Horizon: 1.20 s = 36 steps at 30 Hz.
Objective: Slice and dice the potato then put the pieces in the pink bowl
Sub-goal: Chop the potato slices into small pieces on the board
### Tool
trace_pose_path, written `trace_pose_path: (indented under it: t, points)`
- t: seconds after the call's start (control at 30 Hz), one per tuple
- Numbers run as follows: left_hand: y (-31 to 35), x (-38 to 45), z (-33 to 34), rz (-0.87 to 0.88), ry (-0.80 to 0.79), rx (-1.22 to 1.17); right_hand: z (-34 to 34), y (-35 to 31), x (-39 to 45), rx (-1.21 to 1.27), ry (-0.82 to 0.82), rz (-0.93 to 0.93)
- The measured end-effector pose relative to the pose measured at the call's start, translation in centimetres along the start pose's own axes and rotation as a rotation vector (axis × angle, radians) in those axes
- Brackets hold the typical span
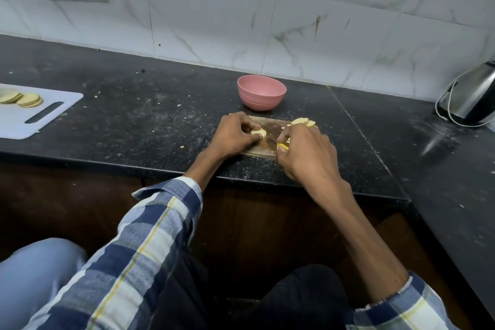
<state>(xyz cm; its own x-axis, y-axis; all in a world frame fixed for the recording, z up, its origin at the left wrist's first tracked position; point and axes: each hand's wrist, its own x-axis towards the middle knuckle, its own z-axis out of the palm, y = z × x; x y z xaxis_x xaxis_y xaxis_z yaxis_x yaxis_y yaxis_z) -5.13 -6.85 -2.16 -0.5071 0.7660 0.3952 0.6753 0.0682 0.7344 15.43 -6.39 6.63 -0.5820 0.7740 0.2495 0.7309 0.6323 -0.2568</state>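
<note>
Left hand: left hand [235, 134] rests on the wooden cutting board [263, 149], fingers and thumb curled around a stack of potato slices [259, 132] and pinching it in place.
Right hand: right hand [308, 154] grips the yellow handle [283, 145] of a knife; the fingers are closed around it.
Knife blade: blade [270, 133] lies just beside the held slices, on their right side, pointing away from the person.
Other slices: a few more potato slices [303, 122] lie at the far right corner of the same board.
Pink bowl: pink bowl [261, 91] stands upright on the black counter [134, 126], just behind the board; what is inside I cannot tell.
White board: a white cutting board [32, 118] lies far to the left, with round slices [20, 98] on it.
Kettle: a steel kettle [471, 96] with its cord stands at the right, near the wall.
Sleeves: both arms wear a blue checked shirt [139, 249].
</note>
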Motion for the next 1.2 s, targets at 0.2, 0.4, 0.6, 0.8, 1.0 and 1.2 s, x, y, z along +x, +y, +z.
trace_pose_path:
  t: [0.2, 0.4, 0.6, 0.8, 1.0, 1.2]
  points:
    - [-0.3, 0.1, -0.3, -0.044, -0.018, -0.026, 0.8, -0.1, 0.3, 0.021, 0.120, -0.023]
    - [-0.3, 0.1, -0.3, -0.025, -0.002, -0.027, 3.4, -0.7, 2.2, 0.015, 0.127, -0.040]
    - [-0.2, 0.0, -0.3, -0.017, -0.004, -0.030, 3.6, -1.5, 3.2, 0.049, 0.096, -0.036]
    - [0.0, 0.0, -0.4, -0.029, -0.011, -0.037, 1.9, -2.0, 2.9, 0.054, 0.000, 0.039]
    - [0.2, -0.1, -0.4, -0.041, -0.009, -0.039, -0.3, -1.5, 0.2, 0.001, -0.054, 0.050]
    - [0.0, -0.2, -0.7, -0.075, -0.022, -0.055, -0.5, -0.9, -0.9, 0.034, 0.077, 0.018]
